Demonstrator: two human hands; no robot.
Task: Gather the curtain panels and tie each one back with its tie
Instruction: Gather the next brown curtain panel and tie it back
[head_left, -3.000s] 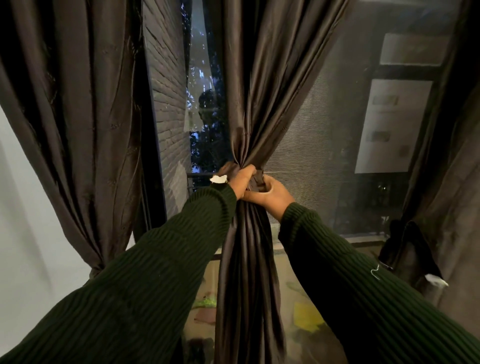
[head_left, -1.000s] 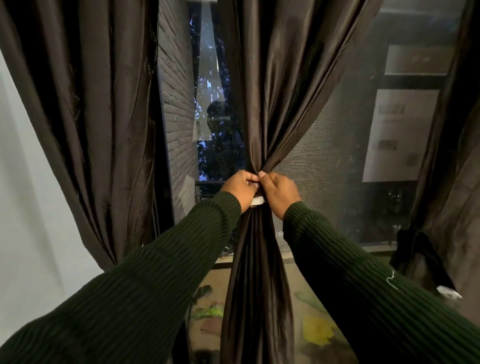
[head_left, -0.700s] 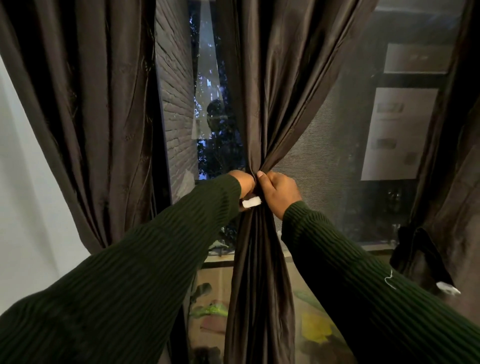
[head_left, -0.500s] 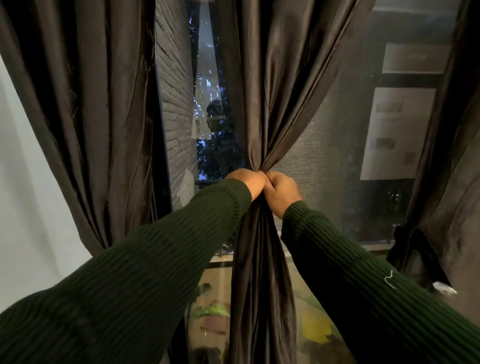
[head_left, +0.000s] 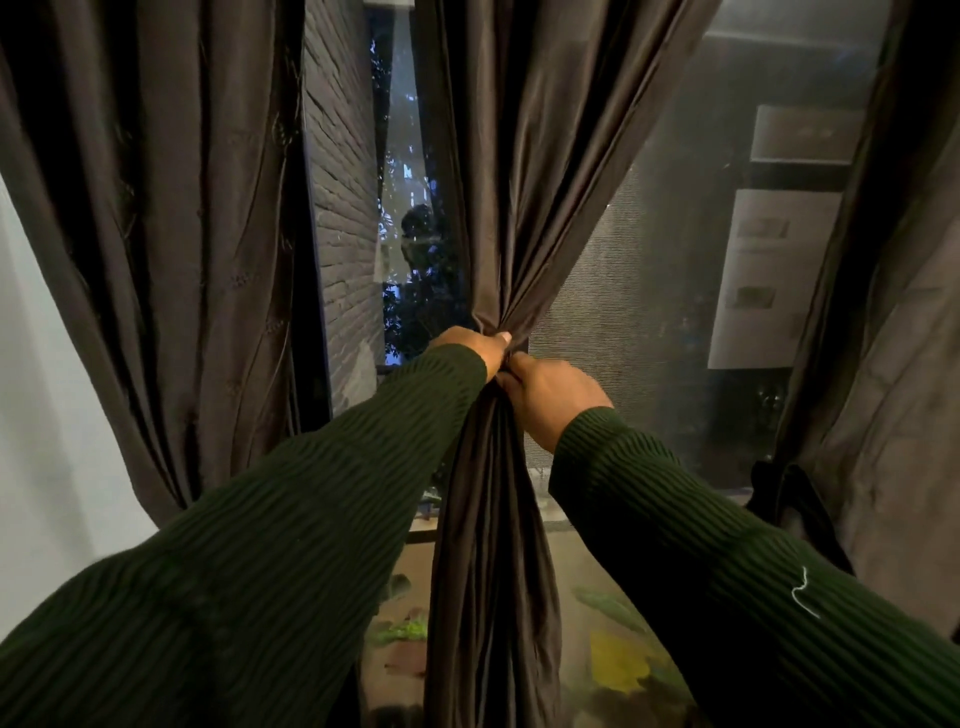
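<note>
A dark brown satin curtain panel (head_left: 519, 156) hangs in the middle of the window, bunched into a narrow waist. My left hand (head_left: 475, 345) and my right hand (head_left: 550, 395) both grip that waist from either side, fingers closed on the fabric. The tie itself is hidden under my hands. A second brown panel (head_left: 171, 234) hangs loose at the left. A third panel (head_left: 893, 364) hangs at the right, with a dark tie (head_left: 800, 509) around its lower part.
Behind the panels is a window with a dark mesh screen (head_left: 639, 312) and a brick wall (head_left: 343, 208) outside. A pale wall (head_left: 36, 415) lies at the far left. The window sill (head_left: 550, 519) runs behind the gathered panel.
The white tag of the tie, visible between my hands a moment ago, is now covered. My hands have stayed pressed together at the waist of the middle panel, shifting only slightly.
</note>
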